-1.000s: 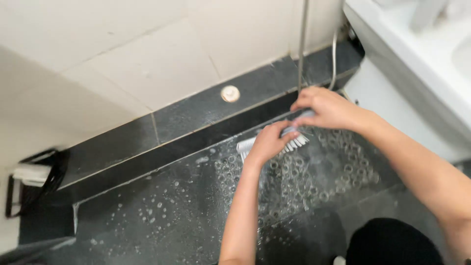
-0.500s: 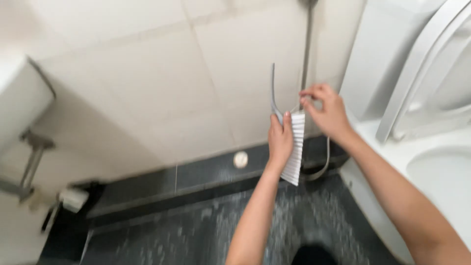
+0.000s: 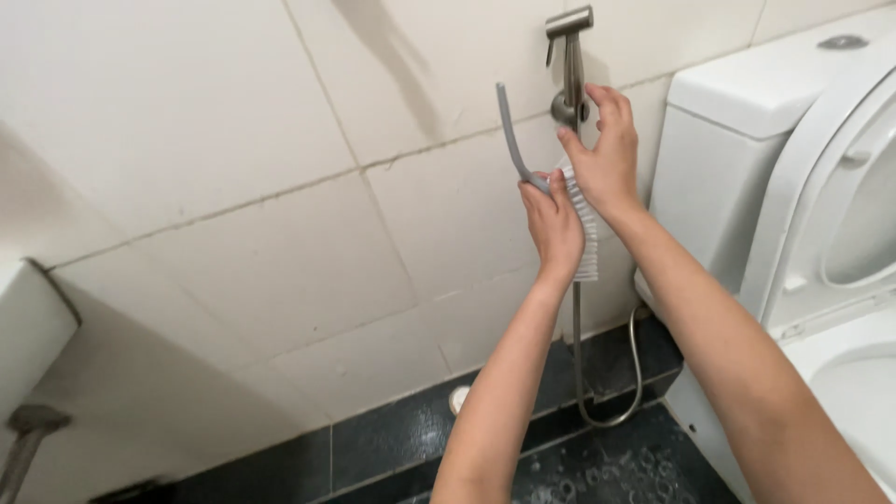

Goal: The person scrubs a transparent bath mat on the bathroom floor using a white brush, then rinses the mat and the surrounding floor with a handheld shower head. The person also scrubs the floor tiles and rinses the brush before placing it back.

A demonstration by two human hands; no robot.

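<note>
My left hand (image 3: 553,224) and my right hand (image 3: 605,154) both hold a scrub brush (image 3: 586,245) with white bristles and a curved grey handle (image 3: 510,135), raised upright against the cream tiled wall. The bristles hang down past my left palm. My right thumb and fingers reach up close to the holder of a metal bidet sprayer (image 3: 569,56) mounted on the wall; whether they touch it I cannot tell.
The sprayer's metal hose (image 3: 607,392) loops down to the dark, wet, soapy floor (image 3: 597,471). A white toilet with cistern (image 3: 737,140) and raised seat (image 3: 821,177) stands at the right. A white fixture (image 3: 28,327) juts in at the left edge.
Both hands lifted the brush from the soapy floor up to the wall beside the sprayer. The camera view tilted upward with them.
</note>
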